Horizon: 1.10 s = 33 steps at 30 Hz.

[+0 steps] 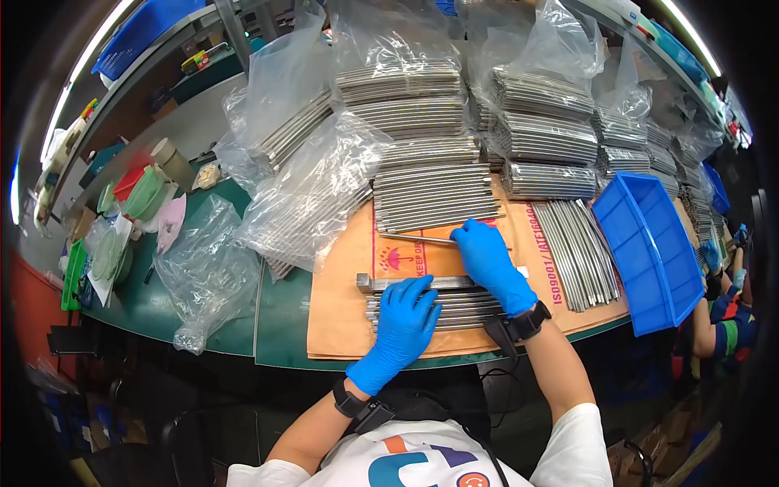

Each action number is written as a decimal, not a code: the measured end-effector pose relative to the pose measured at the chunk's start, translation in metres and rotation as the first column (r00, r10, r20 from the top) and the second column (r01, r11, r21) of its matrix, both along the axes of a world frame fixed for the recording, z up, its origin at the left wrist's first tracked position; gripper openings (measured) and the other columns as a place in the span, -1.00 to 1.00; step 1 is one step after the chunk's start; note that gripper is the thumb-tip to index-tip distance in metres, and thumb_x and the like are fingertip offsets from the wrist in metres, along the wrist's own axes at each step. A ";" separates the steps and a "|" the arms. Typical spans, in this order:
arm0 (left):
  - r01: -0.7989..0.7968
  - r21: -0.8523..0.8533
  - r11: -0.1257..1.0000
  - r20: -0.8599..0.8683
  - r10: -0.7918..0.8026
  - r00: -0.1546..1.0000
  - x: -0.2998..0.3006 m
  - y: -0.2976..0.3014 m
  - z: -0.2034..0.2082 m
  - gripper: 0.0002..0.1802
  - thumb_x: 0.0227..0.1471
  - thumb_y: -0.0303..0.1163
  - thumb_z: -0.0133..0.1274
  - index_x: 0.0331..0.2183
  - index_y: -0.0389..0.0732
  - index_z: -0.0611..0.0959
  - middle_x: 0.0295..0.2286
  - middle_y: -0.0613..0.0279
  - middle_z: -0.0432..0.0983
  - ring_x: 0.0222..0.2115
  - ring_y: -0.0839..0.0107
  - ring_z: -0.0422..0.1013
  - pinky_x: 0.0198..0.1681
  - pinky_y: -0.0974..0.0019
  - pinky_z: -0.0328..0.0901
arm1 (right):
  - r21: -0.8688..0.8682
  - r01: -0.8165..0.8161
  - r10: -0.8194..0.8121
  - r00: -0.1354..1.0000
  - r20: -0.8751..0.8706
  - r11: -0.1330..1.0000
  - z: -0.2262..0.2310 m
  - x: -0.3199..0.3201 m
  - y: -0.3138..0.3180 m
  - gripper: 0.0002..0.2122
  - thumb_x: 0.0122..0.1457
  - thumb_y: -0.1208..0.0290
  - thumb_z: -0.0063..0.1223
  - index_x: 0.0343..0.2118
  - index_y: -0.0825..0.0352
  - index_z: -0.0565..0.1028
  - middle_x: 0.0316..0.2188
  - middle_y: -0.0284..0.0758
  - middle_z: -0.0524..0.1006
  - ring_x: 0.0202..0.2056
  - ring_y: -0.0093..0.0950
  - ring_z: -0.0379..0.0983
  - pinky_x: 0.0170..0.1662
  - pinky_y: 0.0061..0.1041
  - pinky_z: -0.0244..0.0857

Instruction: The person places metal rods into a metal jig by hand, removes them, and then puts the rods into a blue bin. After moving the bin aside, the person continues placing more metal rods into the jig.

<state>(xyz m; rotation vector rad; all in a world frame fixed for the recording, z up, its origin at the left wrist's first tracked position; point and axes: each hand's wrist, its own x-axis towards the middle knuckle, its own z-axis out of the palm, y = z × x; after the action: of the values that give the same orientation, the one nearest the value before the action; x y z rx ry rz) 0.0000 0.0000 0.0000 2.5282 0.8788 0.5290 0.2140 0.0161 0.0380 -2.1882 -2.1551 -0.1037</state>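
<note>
Two hands (405, 321) (492, 261), one square bar (453, 283).

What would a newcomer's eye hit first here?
Probably the stacked bundles of shiny, silvery metal rods across the back, amid crumpled clear plastic sheeting. Next, front and centre, the bright blue-gloved hands: the left grip spread over a grey square metal bar, the right grip at the end of a single slim metal rod. The blue rectangular plastic bin at right also stands out.
</note>
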 end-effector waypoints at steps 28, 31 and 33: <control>-0.103 0.309 0.945 0.088 0.080 0.993 0.007 -0.004 0.012 -0.48 0.05 -0.27 0.07 0.01 -0.33 0.46 0.06 0.05 0.31 0.11 0.14 0.19 0.24 -0.13 -0.15 | 0.420 -0.159 0.268 0.940 -0.214 0.894 -0.015 -0.025 -0.058 -0.83 0.06 0.32 0.15 -0.26 0.15 0.54 -0.40 -0.40 0.45 -0.34 -0.38 0.37 -0.32 -0.37 0.25; -0.120 0.279 0.953 0.195 0.066 0.979 0.004 -0.007 0.013 -0.53 -0.01 -0.36 0.12 -0.03 -0.29 0.50 -0.03 0.07 0.40 -0.04 0.13 0.31 0.15 -0.03 0.02 | 0.335 -0.200 0.282 0.935 -0.217 0.921 -0.001 -0.028 -0.069 -0.80 0.05 0.27 0.16 -0.25 0.17 0.54 -0.37 -0.40 0.47 -0.33 -0.37 0.38 -0.32 -0.35 0.27; -0.128 0.274 0.953 0.204 0.072 0.976 0.002 -0.006 0.012 -0.56 -0.01 -0.37 0.13 -0.05 -0.27 0.51 -0.06 0.09 0.42 -0.08 0.14 0.33 0.10 0.00 0.06 | 0.280 -0.240 0.315 0.912 -0.262 0.929 0.007 -0.027 -0.071 -0.79 0.05 0.28 0.15 -0.24 0.18 0.54 -0.36 -0.39 0.48 -0.30 -0.35 0.39 -0.30 -0.34 0.28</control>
<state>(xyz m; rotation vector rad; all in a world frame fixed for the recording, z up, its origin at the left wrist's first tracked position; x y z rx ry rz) 0.0023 -0.0065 0.0124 2.6364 0.9180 0.9796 0.1868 -0.0547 0.0454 -1.6250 -2.1226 -0.0125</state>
